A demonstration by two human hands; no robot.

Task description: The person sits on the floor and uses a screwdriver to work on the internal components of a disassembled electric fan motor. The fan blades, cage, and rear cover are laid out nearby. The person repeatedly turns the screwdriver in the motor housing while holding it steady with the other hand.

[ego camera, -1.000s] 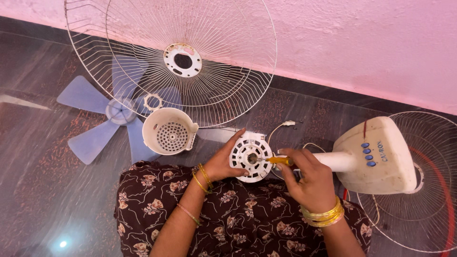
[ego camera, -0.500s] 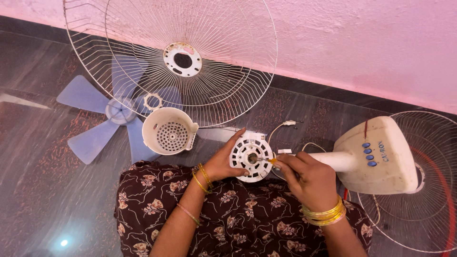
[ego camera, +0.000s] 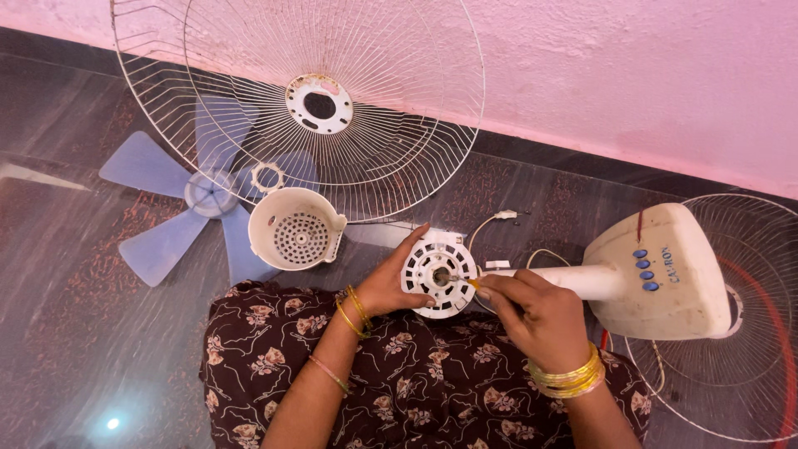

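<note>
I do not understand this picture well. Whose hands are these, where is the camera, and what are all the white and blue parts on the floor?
The camera sits on a person's head and looks down, so the two bare hands belong to that person, who sits on a dark floor beside a pink wall.

The left hand steadies a round white motor housing with slots. The right hand holds a thin tool with a yellow handle, probably a screwdriver, whose tip points at the housing's centre.

Around them lie parts of a fan taken apart: a wire guard leaning on the wall, a blue fan blade, a white cup-shaped cover, the fan's base with blue buttons, and another wire guard at the right.
</note>
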